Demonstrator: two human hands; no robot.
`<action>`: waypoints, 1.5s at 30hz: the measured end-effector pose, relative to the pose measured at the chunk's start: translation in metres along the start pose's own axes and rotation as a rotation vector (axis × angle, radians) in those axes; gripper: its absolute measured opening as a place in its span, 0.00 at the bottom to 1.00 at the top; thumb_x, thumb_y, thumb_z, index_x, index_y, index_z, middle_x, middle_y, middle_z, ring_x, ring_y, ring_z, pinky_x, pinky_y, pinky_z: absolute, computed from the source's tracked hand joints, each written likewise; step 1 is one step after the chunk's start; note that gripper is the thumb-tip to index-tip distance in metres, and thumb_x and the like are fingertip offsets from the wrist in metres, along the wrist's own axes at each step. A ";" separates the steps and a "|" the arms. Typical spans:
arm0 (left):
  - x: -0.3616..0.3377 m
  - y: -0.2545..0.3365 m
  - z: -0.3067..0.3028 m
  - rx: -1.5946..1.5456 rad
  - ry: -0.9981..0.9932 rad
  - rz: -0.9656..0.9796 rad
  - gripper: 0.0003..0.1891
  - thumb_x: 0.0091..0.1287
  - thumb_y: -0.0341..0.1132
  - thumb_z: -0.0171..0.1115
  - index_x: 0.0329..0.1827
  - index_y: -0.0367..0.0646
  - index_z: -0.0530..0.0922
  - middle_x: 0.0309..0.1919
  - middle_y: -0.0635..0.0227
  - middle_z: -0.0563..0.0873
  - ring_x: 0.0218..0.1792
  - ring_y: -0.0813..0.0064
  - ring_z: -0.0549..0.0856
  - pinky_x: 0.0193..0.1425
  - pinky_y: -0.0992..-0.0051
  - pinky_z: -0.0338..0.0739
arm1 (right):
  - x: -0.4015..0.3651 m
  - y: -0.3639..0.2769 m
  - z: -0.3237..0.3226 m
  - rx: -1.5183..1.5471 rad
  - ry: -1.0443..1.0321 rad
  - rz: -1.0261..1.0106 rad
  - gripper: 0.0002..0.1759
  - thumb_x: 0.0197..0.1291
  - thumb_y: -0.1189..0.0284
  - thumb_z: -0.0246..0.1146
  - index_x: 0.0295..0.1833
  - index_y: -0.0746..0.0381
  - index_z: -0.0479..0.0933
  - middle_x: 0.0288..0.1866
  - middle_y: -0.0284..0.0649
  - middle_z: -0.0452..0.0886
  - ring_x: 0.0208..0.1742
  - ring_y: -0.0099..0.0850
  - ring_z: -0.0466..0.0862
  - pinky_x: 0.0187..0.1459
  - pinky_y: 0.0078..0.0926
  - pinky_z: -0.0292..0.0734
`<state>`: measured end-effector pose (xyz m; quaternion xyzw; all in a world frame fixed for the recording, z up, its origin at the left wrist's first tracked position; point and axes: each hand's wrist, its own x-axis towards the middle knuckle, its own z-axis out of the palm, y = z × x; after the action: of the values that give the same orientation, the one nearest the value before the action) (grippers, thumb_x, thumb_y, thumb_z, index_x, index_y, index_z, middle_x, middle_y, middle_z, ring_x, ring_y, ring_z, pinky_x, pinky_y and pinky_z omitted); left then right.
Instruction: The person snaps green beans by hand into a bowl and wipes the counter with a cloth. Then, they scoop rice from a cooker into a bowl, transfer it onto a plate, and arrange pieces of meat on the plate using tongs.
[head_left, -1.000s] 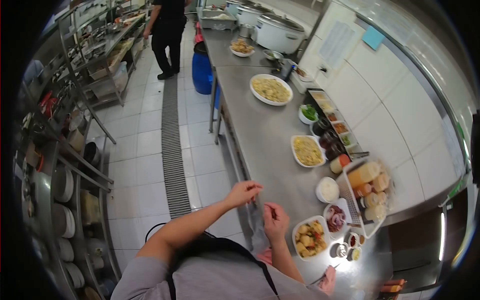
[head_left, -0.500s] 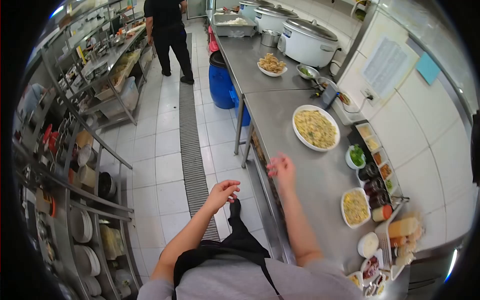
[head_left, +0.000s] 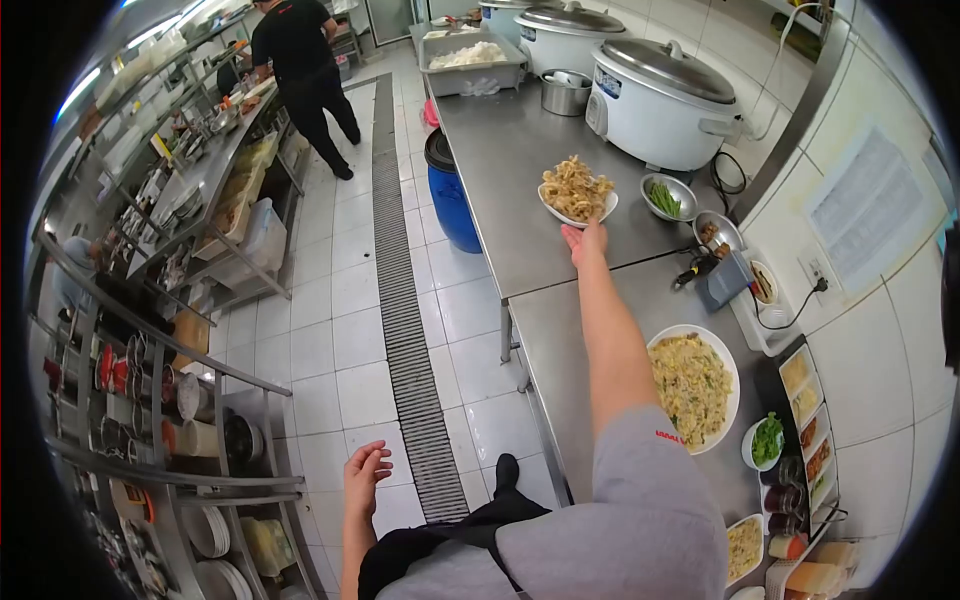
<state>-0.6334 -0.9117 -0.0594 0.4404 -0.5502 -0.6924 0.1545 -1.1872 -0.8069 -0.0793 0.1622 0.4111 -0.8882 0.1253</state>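
Note:
My right hand (head_left: 588, 243) reaches far forward along the steel counter and grips the near rim of a white bowl (head_left: 552, 205) piled with golden fried pieces (head_left: 577, 188). Part of its fingers are hidden beneath the bowl. My left hand (head_left: 367, 470) hangs over the tiled floor, fingers loosely bent and holding nothing. Just right of the bowl stand a metal bowl of green vegetables (head_left: 668, 197) and another metal bowl with brown bits (head_left: 717, 232). Nearer to me, beside my right forearm, is a large white plate of yellow fried rice (head_left: 693, 385).
Large white rice cookers (head_left: 660, 105) and a metal pot (head_left: 566, 92) line the counter's back. A small device (head_left: 725, 282) with a cord lies by the wall. A blue barrel (head_left: 453, 200) stands beside the counter. Steel shelves (head_left: 170, 470) fill the left; a person in black (head_left: 300, 75) works farther off.
My right hand has moved forward to the bowl of fried pieces and taken hold of its rim. My left hand has dropped down and left. The view has shifted forward along the counter.

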 end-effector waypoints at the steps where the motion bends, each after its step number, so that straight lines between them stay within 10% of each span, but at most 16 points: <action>1: 0.005 0.003 0.002 0.005 -0.002 -0.002 0.13 0.64 0.35 0.54 0.49 0.39 0.76 0.35 0.68 0.81 0.31 0.79 0.79 0.35 0.80 0.74 | 0.004 0.001 0.002 0.000 0.001 -0.025 0.21 0.64 0.68 0.47 0.61 0.62 0.56 0.47 0.57 0.72 0.42 0.46 0.81 0.40 0.39 0.81; 11: 0.038 0.032 0.017 0.024 -0.137 0.064 0.14 0.65 0.36 0.53 0.49 0.39 0.75 0.36 0.68 0.81 0.32 0.79 0.79 0.36 0.80 0.74 | -0.054 -0.011 -0.014 -0.126 -0.046 -0.078 0.17 0.63 0.75 0.45 0.53 0.74 0.62 0.46 0.54 0.74 0.38 0.45 0.82 0.39 0.35 0.83; 21: 0.033 0.035 0.049 0.068 -0.632 0.128 0.13 0.66 0.34 0.52 0.50 0.38 0.75 0.37 0.68 0.81 0.33 0.80 0.78 0.37 0.82 0.73 | -0.301 -0.045 -0.109 -0.219 -0.202 -0.019 0.14 0.58 0.76 0.48 0.48 0.72 0.67 0.39 0.51 0.80 0.33 0.38 0.84 0.32 0.27 0.82; 32: -0.048 -0.015 0.100 0.250 -1.175 0.017 0.12 0.65 0.34 0.53 0.49 0.40 0.76 0.37 0.69 0.81 0.33 0.82 0.78 0.38 0.83 0.73 | -0.561 -0.053 -0.293 -0.320 0.252 -0.102 0.17 0.58 0.75 0.46 0.51 0.72 0.67 0.39 0.51 0.80 0.34 0.38 0.84 0.35 0.28 0.82; 45: -0.159 -0.068 0.166 0.449 -1.562 -0.024 0.12 0.65 0.33 0.53 0.49 0.38 0.76 0.36 0.69 0.81 0.32 0.81 0.78 0.38 0.81 0.74 | -0.611 -0.066 -0.409 -0.158 0.473 -0.119 0.18 0.60 0.69 0.51 0.52 0.69 0.67 0.35 0.51 0.79 0.32 0.36 0.83 0.32 0.28 0.81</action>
<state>-0.6546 -0.6736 -0.0496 -0.1434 -0.6201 -0.6748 -0.3736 -0.5755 -0.3957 -0.0445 0.3305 0.5059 -0.7966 -0.0147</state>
